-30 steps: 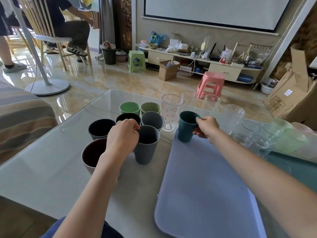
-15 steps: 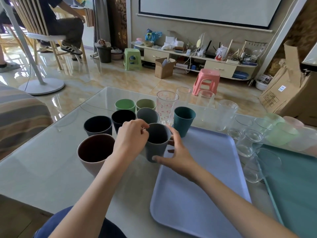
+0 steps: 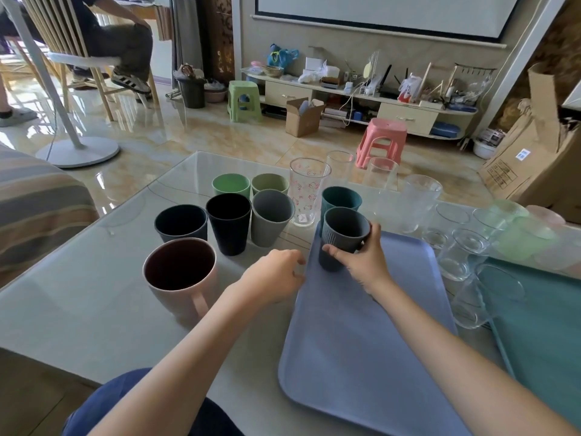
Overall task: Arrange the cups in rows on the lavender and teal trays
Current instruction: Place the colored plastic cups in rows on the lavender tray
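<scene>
The right hand (image 3: 364,262) has its fingers (image 3: 374,234) curled round the far side of a slate-grey cup (image 3: 342,237) and the thumb laid across its near wall, so the cup is firmly gripped. The cup stands mouth up with its long axis leaning slightly toward the left, at the far left corner of the lavender tray (image 3: 361,341); whether its base touches the tray cannot be told. Just behind it stands a teal cup (image 3: 341,199), upright at the same far corner. The left hand (image 3: 273,276) lies beside the tray's left edge with its fingers loosely bent and holding nothing, the fingertips close to that edge. Left of the tray, on the glass surface (image 3: 94,309), the other cups stand upright: a pink mug (image 3: 179,275) nearest, then a dark navy cup (image 3: 180,223), a black cup (image 3: 229,226) and a grey cup (image 3: 271,220), with two green cups (image 3: 231,185) behind. A printed tall glass (image 3: 308,190) stands just beside the teal cup. Clear glasses (image 3: 462,256) crowd between the lavender tray and the teal tray (image 3: 547,325) on the right.
</scene>
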{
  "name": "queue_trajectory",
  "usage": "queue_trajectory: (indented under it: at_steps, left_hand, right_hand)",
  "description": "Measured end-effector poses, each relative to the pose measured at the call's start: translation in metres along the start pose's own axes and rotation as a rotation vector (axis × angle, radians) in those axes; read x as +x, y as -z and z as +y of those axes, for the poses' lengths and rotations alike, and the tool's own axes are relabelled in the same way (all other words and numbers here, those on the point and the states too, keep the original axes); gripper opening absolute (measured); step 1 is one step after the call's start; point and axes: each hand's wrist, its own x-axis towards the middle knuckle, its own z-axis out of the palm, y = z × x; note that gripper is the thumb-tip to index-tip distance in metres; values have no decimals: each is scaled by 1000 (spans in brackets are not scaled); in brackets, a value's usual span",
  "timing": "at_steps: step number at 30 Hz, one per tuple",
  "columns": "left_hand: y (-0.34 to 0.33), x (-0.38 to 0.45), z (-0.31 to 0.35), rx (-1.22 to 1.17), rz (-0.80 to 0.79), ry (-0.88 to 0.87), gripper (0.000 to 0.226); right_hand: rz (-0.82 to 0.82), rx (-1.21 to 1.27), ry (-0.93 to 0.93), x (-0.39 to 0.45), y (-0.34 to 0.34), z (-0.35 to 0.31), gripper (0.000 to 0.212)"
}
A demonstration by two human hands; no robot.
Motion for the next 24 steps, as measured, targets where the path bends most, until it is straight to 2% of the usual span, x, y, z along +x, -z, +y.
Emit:
queue_trajectory:
  at_steps: [5,10,13,16,18,21,24]
  left_hand:
    - [0,3,-2,19,60,-13,39]
    - [9,3,-6,44,272,-43,34]
    - [25,-2,-3,44,454,-89,29]
    - [43,-5,-6,91,684,-98,26]
    - [51,-4,-16,188,770,-57,24]
    - [54,-1,-33,340,699,56,21]
    - [53,3,-42,381,603,125,27]
  right_hand:
    - [2,-16,10,2,-8,6,74]
    - [-8,7,28,-3,-9,4,85]
    - [105,-184,159,-18,-6,-1,89]
    - [251,-409,416,-25,-8,-13,81]
    - [270,-518,542,-24,-15,-23,74]
    - [173,-573,616,-20,-31,-40,59]
    - [-30,-595,693,-12,-53,-49,40]
